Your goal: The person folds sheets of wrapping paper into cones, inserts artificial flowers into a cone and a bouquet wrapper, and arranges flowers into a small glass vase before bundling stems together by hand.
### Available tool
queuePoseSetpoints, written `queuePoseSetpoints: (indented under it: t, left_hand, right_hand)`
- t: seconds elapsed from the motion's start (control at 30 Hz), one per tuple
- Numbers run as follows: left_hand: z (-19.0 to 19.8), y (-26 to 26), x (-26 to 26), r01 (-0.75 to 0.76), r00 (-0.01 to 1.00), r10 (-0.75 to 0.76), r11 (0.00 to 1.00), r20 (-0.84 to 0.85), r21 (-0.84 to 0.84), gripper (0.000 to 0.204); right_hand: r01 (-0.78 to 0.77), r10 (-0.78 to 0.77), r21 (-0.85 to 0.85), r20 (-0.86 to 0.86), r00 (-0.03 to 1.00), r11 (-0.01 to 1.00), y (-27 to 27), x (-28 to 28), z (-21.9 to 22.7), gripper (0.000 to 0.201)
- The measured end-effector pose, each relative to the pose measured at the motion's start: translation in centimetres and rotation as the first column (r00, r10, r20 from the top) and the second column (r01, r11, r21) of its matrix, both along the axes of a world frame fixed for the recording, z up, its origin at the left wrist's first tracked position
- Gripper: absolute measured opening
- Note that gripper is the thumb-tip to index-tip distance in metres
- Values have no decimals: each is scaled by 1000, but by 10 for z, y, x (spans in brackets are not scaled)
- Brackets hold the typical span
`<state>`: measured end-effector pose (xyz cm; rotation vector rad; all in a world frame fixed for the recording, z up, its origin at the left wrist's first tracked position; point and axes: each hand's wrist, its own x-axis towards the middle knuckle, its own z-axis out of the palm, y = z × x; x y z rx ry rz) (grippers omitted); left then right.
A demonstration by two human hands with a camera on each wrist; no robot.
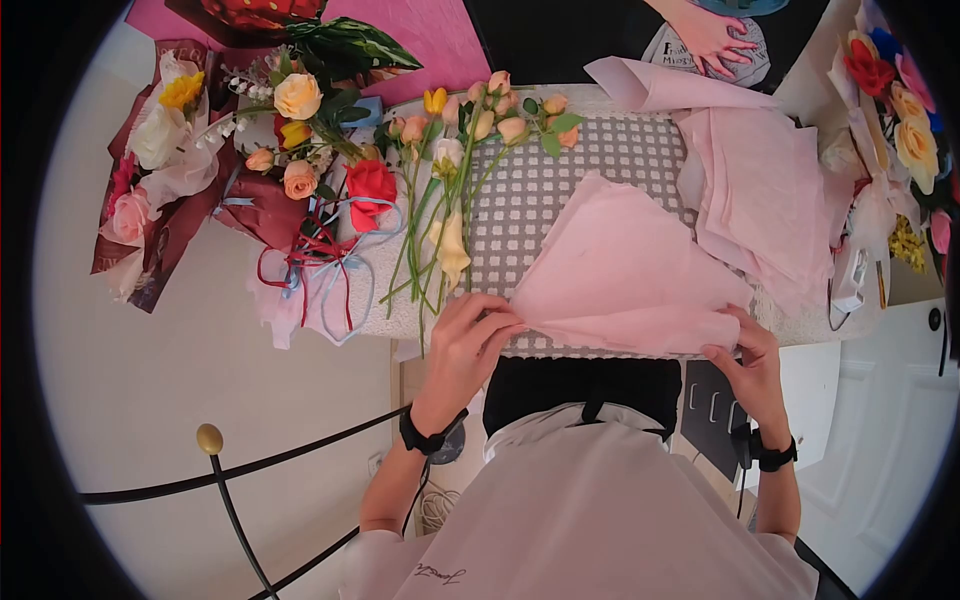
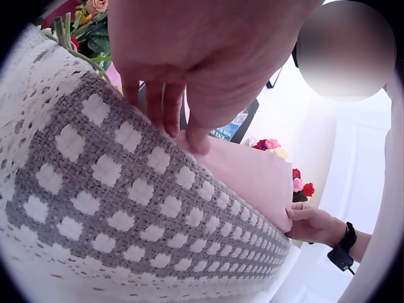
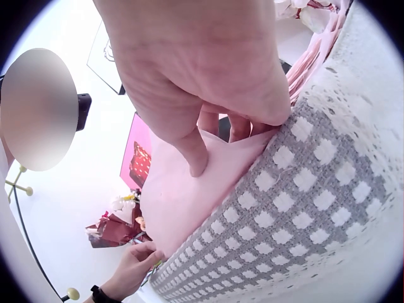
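A pink paper sheet (image 1: 630,260) lies on the grey checked cloth (image 1: 510,220), its near edge folded over into a strip. At the strip's left end the left hand (image 1: 468,345) pinches the paper between thumb and fingers. The right hand (image 1: 750,368) holds the strip's right end, thumb on the near side and fingers behind. In the left wrist view, the left hand (image 2: 208,63) has its thumb on the pink paper (image 2: 246,177). The right wrist view shows the right hand (image 3: 208,76) with its thumb pressed on the paper (image 3: 189,189).
Loose flower stems (image 1: 440,200) lie left of the sheet, beside wrapped bouquets (image 1: 165,150) and a red rose (image 1: 370,190). Stacked pink paper (image 1: 760,200) and a rolled sheet (image 1: 670,88) are at the right. Another person's hand (image 1: 708,38) rests at the far side.
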<state>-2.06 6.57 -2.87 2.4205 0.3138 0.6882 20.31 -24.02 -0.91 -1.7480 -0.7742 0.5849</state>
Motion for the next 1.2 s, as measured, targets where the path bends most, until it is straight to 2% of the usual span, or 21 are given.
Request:
queuePoseSetpoints:
  t: [0.13, 0.23, 0.3, 0.4, 0.5, 0.7, 0.83, 1.2]
  left_hand:
    - [-2, 1, 1, -23, 1000, 23, 998, -10, -59, 15]
    - [-2, -5, 4, -86, 996, 84, 991, -26, -100, 12]
    - [-3, -8, 5, -128, 992, 125, 985, -33, -113, 12]
    - [-5, -8, 6, -161, 987, 159, 983, -28, -93, 13]
    - [-5, -7, 6, -142, 990, 143, 983, 0, -114, 13]
    - [2, -11, 9, -187, 981, 181, 977, -64, -100, 13]
    - [-1, -15, 8, -186, 982, 184, 982, -37, -43, 13]
    - [-6, -17, 8, -225, 974, 224, 971, -24, -79, 14]
  right_hand:
    - [41, -41, 7, -34, 999, 999, 2, -1, -3, 19]
    - [71, -73, -38, -62, 995, 997, 2, 0, 0, 20]
    - [58, -63, -136, -34, 997, 989, 4, 0, 9, 22]
    - [71, -76, -143, -25, 997, 987, 5, -1, 9, 23]
    - [71, -73, -144, -9, 997, 987, 6, -1, 10, 23]
    - [79, -84, -153, -25, 996, 985, 5, -1, 9, 22]
    - [67, -68, -163, -4, 998, 984, 5, 0, 9, 21]
    - [50, -46, -84, 43, 998, 995, 4, -2, 5, 22]
